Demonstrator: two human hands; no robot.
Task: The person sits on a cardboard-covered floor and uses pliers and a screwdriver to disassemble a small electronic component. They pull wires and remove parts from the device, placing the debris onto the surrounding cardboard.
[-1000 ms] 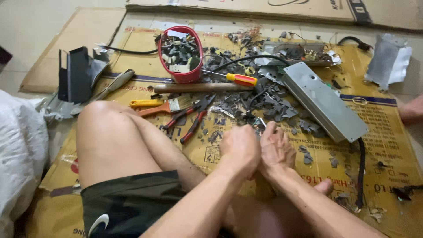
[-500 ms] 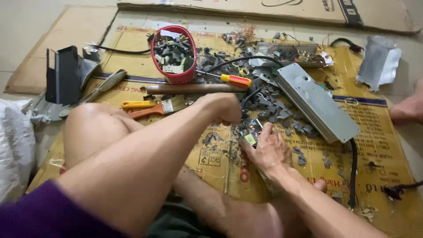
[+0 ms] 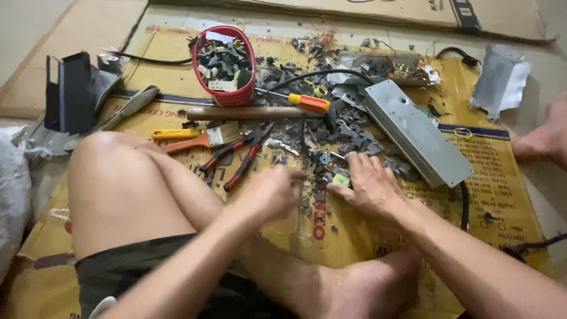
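My right hand (image 3: 366, 184) lies flat with its fingers spread on a pile of small dark scrap parts (image 3: 331, 139), fingertips next to a small yellow-green component (image 3: 341, 178). Blurred by motion, my left hand (image 3: 269, 192) hovers above the cardboard just left of the right hand, fingers curled; whether it holds anything is unclear. Red-handled pliers (image 3: 239, 158) lie just beyond the left hand. My bare knee (image 3: 118, 177) rises on the left and my foot (image 3: 366, 283) rests below the hands.
A red basket (image 3: 224, 65) of parts, a wooden-handled tool (image 3: 248, 112), an orange screwdriver (image 3: 310, 103) and a yellow-handled tool (image 3: 189, 139) lie further out. A grey metal case (image 3: 413, 133) sits right of the pile. Another person's limb (image 3: 546, 139) shows at the right edge.
My left hand reached out toward the wooden-handled tool, then drew back near my lap. My right hand slid forward onto the scrap pile.
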